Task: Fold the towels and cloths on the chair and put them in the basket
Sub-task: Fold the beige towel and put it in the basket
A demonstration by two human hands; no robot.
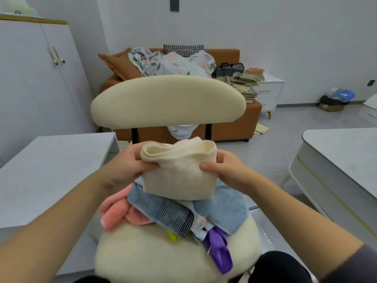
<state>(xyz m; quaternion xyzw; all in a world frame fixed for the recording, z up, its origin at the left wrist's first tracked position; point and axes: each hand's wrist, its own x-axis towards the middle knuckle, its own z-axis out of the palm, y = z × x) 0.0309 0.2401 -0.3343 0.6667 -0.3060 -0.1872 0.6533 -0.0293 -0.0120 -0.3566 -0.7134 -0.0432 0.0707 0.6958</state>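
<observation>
Holding the folded cream towel point(179, 174) between them, the left hand point(126, 162) and the right hand point(226, 170) each pinch one side edge, thumbs on the near face and the other fingers point(223, 158) curled round behind. Neither hand has anything else in it. The towel hangs in the air just above the pile on the chair point(151, 258). Its long axis runs left to right from hand to hand, and its rolled, looped fold is uppermost, towards the chair's backrest point(167, 101).

Below it lie the unfolded pieces: a blue towel point(226, 203) with a dark striped band, a pink cloth point(116, 213) to the left, and a purple cloth point(219, 252) trailing off the seat front.

The basket is not in view, so I cannot tell which way it lies or which hand is nearer to it. Since the two hands share the towel evenly, either could probably carry it over.

A small white tag point(199, 221) on the blue towel carries print too small to read. No other writing or brand shows on the cloths.
</observation>
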